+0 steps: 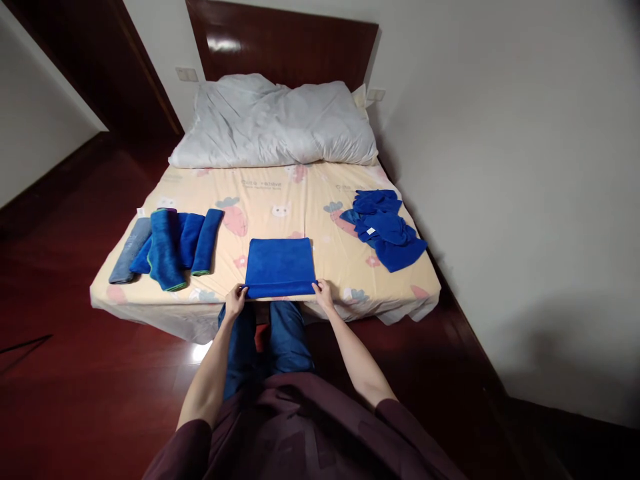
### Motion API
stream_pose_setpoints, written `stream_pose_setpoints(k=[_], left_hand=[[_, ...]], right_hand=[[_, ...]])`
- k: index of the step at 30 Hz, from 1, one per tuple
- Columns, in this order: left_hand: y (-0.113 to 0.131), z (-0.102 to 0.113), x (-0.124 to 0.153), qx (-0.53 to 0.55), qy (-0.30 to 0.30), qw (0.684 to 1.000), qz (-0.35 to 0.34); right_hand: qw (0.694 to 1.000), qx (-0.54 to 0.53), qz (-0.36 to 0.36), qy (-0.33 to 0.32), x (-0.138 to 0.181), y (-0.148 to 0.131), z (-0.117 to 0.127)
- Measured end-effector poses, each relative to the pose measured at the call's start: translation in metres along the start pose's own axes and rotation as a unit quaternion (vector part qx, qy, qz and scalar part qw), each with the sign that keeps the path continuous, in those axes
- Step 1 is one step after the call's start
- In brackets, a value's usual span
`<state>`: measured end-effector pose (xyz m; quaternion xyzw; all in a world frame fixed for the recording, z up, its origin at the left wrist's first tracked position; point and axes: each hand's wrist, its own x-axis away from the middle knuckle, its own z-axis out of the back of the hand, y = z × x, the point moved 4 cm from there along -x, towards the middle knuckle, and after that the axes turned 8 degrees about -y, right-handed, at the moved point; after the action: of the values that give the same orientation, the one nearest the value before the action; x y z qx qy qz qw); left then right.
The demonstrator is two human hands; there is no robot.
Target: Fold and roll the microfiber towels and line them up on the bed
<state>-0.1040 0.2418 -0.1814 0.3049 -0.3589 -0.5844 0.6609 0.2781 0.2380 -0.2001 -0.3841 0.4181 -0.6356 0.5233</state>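
A blue towel (280, 260) lies flat on the bed in front of me, its near edge folded over in a narrow band. My left hand (235, 300) pinches the left corner of that band. At the opposite corner, my right hand (323, 293) grips the fold between thumb and fingers. Off to the left rest several rolled or folded towels, among them a grey one (131, 250), a teal-blue one (167, 250) and a blue roll with a green edge (207, 241). Crumpled blue towels (387, 230) with a white tag are heaped on the right.
The bed (280, 190) has a pale yellow sheet with carrot and cat prints. A bunched white quilt (280, 123) lies before the dark wooden headboard (290, 40). A white wall (510, 167) runs close along the right side; dark red floor (65, 267) stretches to the left.
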Motion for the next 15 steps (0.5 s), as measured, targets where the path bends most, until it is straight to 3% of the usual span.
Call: stream_pose_setpoints(k=[8, 15], left_hand=[[0.009, 0.0, -0.004, -0.067, 0.019, 0.997, 0.033], [0.027, 0.003, 0.003, -0.102, 0.042, 0.994, -0.008]], right_hand=[[0.999, 0.044, -0.027, 0.011, 0.001, -0.007, 0.001], [0.994, 0.088, -0.05, 0.038, 0.01, -0.018, 0.001]])
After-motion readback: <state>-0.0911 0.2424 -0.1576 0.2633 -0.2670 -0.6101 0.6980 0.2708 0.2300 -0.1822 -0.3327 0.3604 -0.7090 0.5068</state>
